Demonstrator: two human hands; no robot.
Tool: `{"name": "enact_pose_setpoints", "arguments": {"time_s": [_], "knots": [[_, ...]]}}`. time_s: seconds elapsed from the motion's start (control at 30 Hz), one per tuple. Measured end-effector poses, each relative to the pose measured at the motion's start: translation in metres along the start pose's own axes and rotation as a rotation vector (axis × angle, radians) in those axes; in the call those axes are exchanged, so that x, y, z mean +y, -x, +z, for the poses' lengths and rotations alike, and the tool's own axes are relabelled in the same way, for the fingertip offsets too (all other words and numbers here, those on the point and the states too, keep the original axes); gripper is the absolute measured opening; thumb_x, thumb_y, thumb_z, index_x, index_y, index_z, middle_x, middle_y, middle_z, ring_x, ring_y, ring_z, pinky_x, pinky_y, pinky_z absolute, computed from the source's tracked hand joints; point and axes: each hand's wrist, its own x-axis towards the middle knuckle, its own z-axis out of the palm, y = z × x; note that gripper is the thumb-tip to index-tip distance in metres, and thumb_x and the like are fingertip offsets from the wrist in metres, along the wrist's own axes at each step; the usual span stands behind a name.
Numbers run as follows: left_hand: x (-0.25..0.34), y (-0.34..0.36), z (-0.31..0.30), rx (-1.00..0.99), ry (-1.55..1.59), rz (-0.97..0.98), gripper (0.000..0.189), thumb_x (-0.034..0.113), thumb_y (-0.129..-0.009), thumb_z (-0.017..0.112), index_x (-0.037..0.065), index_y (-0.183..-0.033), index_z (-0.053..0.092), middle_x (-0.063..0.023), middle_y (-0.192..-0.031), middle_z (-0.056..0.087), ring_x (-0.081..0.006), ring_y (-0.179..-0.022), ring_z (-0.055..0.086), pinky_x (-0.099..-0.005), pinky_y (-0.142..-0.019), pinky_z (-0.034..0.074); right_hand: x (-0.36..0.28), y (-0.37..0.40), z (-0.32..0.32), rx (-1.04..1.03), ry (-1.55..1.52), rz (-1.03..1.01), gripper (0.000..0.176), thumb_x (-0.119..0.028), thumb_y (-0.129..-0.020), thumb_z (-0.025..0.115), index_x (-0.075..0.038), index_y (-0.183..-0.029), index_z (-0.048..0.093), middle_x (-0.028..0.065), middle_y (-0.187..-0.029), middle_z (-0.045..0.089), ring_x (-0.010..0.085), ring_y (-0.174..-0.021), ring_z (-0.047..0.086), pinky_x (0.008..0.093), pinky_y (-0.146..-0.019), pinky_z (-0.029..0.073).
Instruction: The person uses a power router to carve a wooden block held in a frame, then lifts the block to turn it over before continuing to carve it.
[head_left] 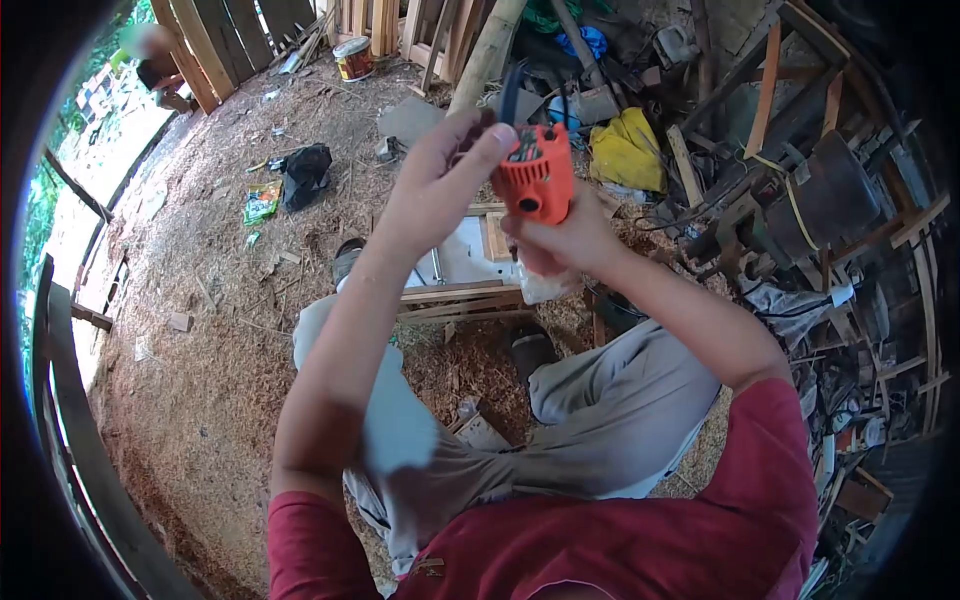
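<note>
My right hand [570,235] is wrapped around an orange power tool [545,185], held up in front of me. The tool's upper end looks uncovered, with small dark and greenish parts inside, beside slots and a round black opening. Dark cord-like pieces [510,95] rise above it. My left hand [450,165] is at the uncovered end with its fingers curled and thumb against the edge; what they pinch is hidden. Below the hands stands a low wood-framed work surface [462,262], with a slim metal tool [437,265] and a wooden block [496,237] on it.
Wood shavings cover the ground [230,350]. To the left lie a black plastic bag [303,172] and a green packet [262,203]. A paint bucket [353,60] stands at the back. A yellow sack [628,150] and piled scrap [800,210] line the right. Another person [160,70] is far left.
</note>
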Motion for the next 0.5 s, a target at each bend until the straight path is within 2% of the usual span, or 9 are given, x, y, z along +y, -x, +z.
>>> {"name": "enact_pose_setpoints", "arguments": {"time_s": [0.03,0.1,0.17,0.2,0.3,0.5], "knots": [[0.001,0.002,0.007,-0.046,0.172,-0.039,0.042,0.032,-0.108,0.061,0.0,-0.135,0.062,-0.0054,-0.116,0.068,-0.0116,-0.106,0.062,-0.0307,-0.099,0.048,0.008,0.002,0.0,-0.038,0.048,0.02,0.04,-0.016,-0.081,0.088,-0.004,-0.114,0.068,0.0014,-0.1,0.073,0.0114,-0.092,0.069,0.0308,-0.083,0.057],[-0.015,0.003,0.02,-0.008,0.197,-0.074,0.038,0.029,-0.106,0.064,0.001,-0.131,0.062,-0.0046,-0.114,0.068,-0.0107,-0.105,0.063,-0.0295,-0.097,0.049,0.018,0.008,-0.001,-0.105,0.125,0.103,0.039,-0.016,-0.081,0.088,-0.004,-0.113,0.069,0.0014,-0.1,0.073,0.0105,-0.092,0.069,0.0306,-0.084,0.057],[-0.023,0.003,0.032,0.052,0.27,-0.127,0.03,0.024,-0.103,0.069,0.004,-0.125,0.062,-0.0032,-0.11,0.068,-0.009,-0.104,0.063,-0.027,-0.094,0.049,0.021,0.011,0.0,-0.119,0.042,0.17,0.036,-0.015,-0.081,0.087,-0.004,-0.111,0.07,0.0016,-0.099,0.074,0.0104,-0.091,0.069,0.0306,-0.083,0.057],[-0.025,0.001,0.036,0.078,0.297,-0.142,0.029,0.024,-0.103,0.069,0.005,-0.125,0.062,-0.003,-0.11,0.068,-0.0091,-0.103,0.063,-0.0268,-0.093,0.05,0.023,0.011,0.001,-0.128,-0.002,0.198,0.034,-0.015,-0.082,0.087,-0.004,-0.109,0.07,0.0018,-0.099,0.074,0.0103,-0.09,0.069,0.0306,-0.083,0.057],[-0.031,-0.003,0.044,0.153,0.357,-0.186,0.028,0.023,-0.103,0.068,0.005,-0.124,0.062,-0.0024,-0.109,0.068,-0.0092,-0.102,0.063,-0.0264,-0.092,0.05,0.039,0.004,0.003,-0.086,-0.014,0.203,0.049,-0.028,-0.074,0.093,-0.006,-0.111,0.071,0.0028,-0.094,0.076,0.0135,-0.083,0.072,0.0331,-0.079,0.058],[-0.041,-0.012,0.051,0.291,0.306,-0.219,0.029,0.023,-0.102,0.068,0.003,-0.122,0.062,-0.004,-0.108,0.069,-0.0097,-0.103,0.064,-0.0275,-0.092,0.05,0.039,-0.006,0.001,-0.138,0.041,0.229,0.051,-0.031,-0.074,0.092,-0.006,-0.113,0.07,0.0037,-0.095,0.076,0.0145,-0.085,0.072,0.0334,-0.081,0.058]]}}
